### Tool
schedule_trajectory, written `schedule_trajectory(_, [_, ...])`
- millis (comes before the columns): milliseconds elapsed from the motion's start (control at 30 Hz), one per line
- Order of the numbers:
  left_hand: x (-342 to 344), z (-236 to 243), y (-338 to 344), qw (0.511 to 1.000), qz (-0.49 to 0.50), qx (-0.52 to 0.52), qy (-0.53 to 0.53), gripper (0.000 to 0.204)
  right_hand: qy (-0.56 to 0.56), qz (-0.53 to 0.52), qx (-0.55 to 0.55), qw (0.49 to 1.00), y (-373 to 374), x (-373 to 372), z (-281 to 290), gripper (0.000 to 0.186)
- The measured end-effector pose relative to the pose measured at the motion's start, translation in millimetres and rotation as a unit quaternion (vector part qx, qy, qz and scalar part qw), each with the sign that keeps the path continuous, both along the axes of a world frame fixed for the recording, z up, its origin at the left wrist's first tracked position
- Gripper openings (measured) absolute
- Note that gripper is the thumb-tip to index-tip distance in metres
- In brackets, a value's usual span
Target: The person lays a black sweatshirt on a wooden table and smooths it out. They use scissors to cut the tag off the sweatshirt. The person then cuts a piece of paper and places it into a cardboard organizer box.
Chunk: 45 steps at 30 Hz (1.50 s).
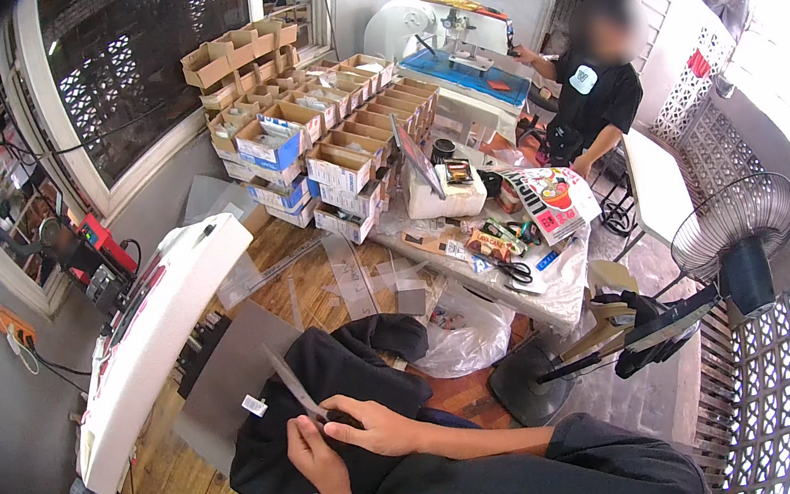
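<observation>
A thin, flat grey strip (294, 381) points up and away from my two hands, above a spread of black cloth (346, 367). Its near end lies between the fingers of my left hand (318, 460), which pinch it from the left. My right hand (377, 425) closes on the same end from the right, thumb and fingers curled near the strip's edge. The fingers partly cover that end, so its full shape is hidden. Just left of the strip, a small white tag (254, 405) lies at the edge of the cloth, beside a grey sheet (224, 397).
A white foam slab (159, 331) stands left. Stacked cardboard bins (342, 158) fill the far bench. Scissors (517, 272) and packets lie on the cluttered table (564, 296), above a plastic bag (473, 337). A pedestal fan (746, 268) stands right; a person (595, 87) works beyond the table.
</observation>
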State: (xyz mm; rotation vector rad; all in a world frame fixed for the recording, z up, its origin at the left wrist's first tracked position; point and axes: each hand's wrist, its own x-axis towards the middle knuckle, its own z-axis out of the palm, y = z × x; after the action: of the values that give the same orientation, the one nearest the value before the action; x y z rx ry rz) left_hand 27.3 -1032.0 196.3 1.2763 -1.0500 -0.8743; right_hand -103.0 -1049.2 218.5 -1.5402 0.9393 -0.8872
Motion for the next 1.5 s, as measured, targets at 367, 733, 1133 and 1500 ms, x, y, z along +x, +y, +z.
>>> schedule_trajectory(367, [-5.1,2.3,4.8,0.998,-0.036,0.002,-0.048,0.037,0.010,0.033,0.181,0.983,-0.1,-6.1,6.1,0.042])
schedule_trajectory(733, [7.1,3.6,12.3,0.997,-0.063,0.041,-0.029,0.035,0.081,0.078,0.128,0.985,-10.4,-24.6,25.6,0.035])
schedule_trajectory(1133, [-13.8,5.5,2.6,0.991,-0.018,-0.095,-0.096,0.010,-0.229,0.053,0.275,0.932,9.6,-14.8,-16.6,0.048])
schedule_trajectory(1500, [1.9,-9.8,-3.6,0.999,-0.043,-0.004,0.032,0.018,0.034,-0.025,0.060,0.997,13.1,-3.1,-19.7,0.034])
